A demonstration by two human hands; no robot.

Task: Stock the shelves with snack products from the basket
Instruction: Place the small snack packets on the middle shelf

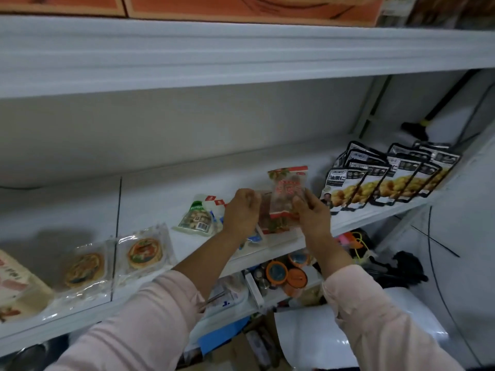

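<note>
My right hand grips a clear snack packet with red edges and holds it upright over the white shelf. My left hand, fingers curled, sits just left of it over more red-edged packets lying on the shelf; whether it holds one is hidden. A green-and-white packet lies to the left of my left hand. The basket is not in view.
Black-and-yellow nut pouches stand in rows at the shelf's right end. Two clear round-cake packets and a beige bag lie at the left. Orange-lidded cups sit on the shelf below. Another shelf board hangs overhead.
</note>
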